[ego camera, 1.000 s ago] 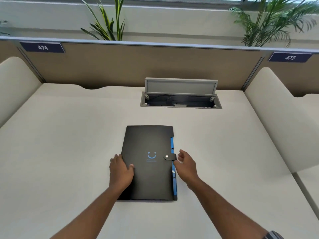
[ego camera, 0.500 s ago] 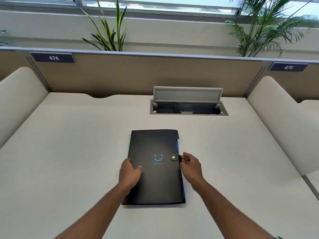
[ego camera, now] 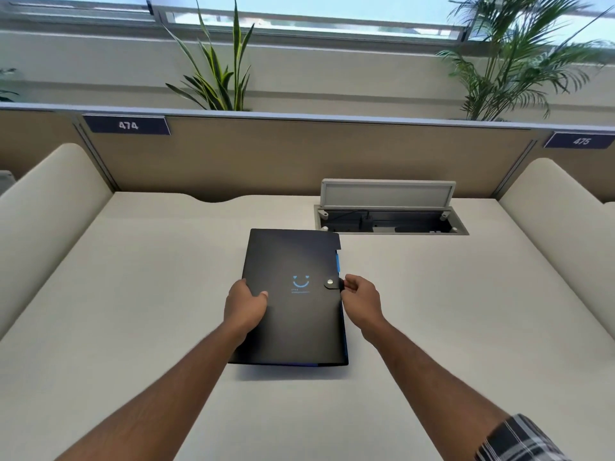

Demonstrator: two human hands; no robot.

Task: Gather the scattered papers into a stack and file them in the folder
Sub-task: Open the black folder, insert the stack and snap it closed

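A black folder with a blue smile mark lies flat on the cream desk, its cover down. A snap strap wraps over its right edge, and blue tabs show along that edge. My left hand grips the folder's left edge, thumb on the cover. My right hand pinches the outer end of the snap strap at the right edge. No loose papers are in sight.
An open cable hatch with a raised grey lid sits in the desk just beyond the folder's far right corner. A tan partition with number plates runs along the back. Cream side dividers flank the desk.
My right hand has moved in from beside the folder and taken hold of the snap strap. The left hand stays on the left edge. The camera has tilted upward.
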